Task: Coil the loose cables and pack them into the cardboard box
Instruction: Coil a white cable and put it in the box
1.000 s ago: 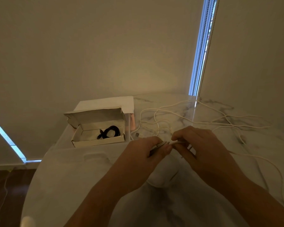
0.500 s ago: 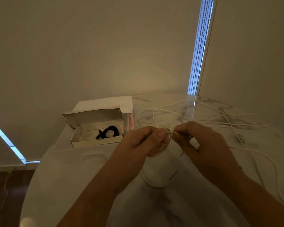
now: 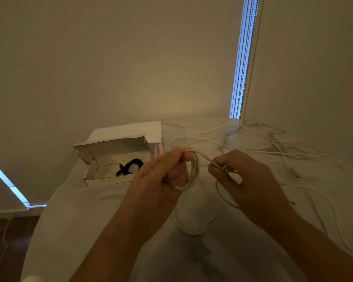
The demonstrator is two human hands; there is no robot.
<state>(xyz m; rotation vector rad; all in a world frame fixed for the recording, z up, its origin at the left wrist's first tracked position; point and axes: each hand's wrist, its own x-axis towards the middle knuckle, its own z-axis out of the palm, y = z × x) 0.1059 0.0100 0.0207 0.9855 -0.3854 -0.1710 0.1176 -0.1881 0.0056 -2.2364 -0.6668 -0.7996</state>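
My left hand [image 3: 163, 178] grips a small coil of white cable [image 3: 193, 169], several loops wound round its fingers, above the marble table. To its right, my right hand [image 3: 247, 180] pinches the strand of the same cable that runs into the coil. Loose white cable [image 3: 273, 147] sprawls over the table behind and to the right. An open cardboard box [image 3: 110, 165] sits at the left edge with a coiled black cable [image 3: 131, 166] inside, its lid flap standing up.
The marble table [image 3: 90, 231] has a rounded near-left edge with dark floor below. A white flat sheet or box [image 3: 128, 130] lies behind the cardboard box. A wall and a blind with bead chains [image 3: 243, 58] stand close behind.
Both hands have risen and drawn slightly apart. A coil of several loops has formed round my left fingers where a second ago I held only a cable end.
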